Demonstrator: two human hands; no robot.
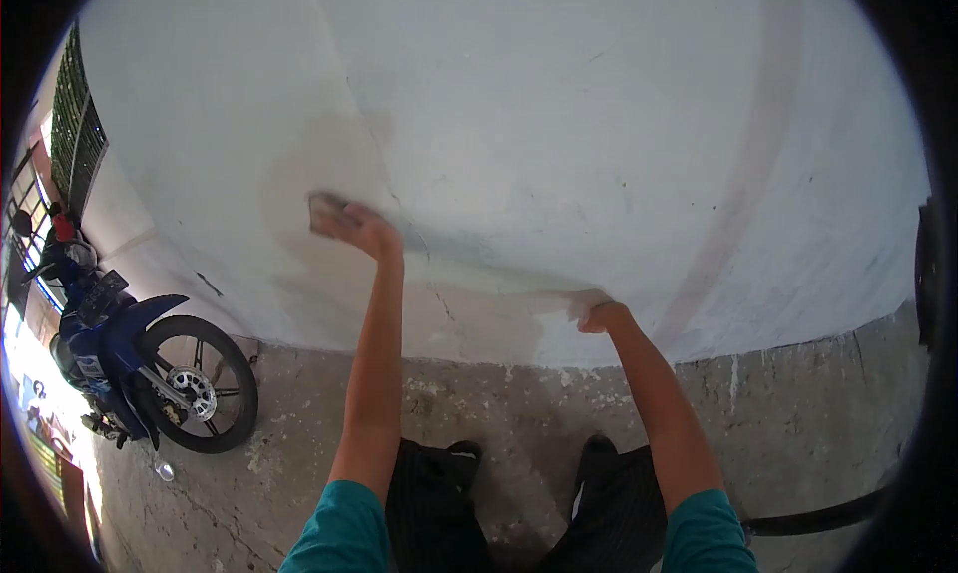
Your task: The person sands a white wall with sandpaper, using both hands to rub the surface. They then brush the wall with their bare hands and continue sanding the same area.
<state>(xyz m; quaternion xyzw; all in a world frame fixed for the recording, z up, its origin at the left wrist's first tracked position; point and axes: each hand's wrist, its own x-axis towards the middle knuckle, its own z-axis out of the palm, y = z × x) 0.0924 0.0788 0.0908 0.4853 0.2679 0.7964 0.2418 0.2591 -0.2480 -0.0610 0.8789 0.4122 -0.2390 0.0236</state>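
Note:
Against the pale wall [519, 124], my left hand [371, 231] is closed round a flat brownish-grey pad [324, 214], blurred by motion. A beige smudged patch surrounds that hand on the wall. Lower and to the right, my right hand [603, 316] is held close to the wall's lower part with its fingers curled in. Whether anything is inside those fingers is hidden. A thin crack [439, 301] runs down the wall between my two hands.
A blue motorbike [120, 338] stands at the left, its front wheel near the wall. My feet are on the worn concrete floor [309, 413]. A dark curved hose-like thing [823, 518] lies at lower right, and a dark object [926, 274] is at the right edge.

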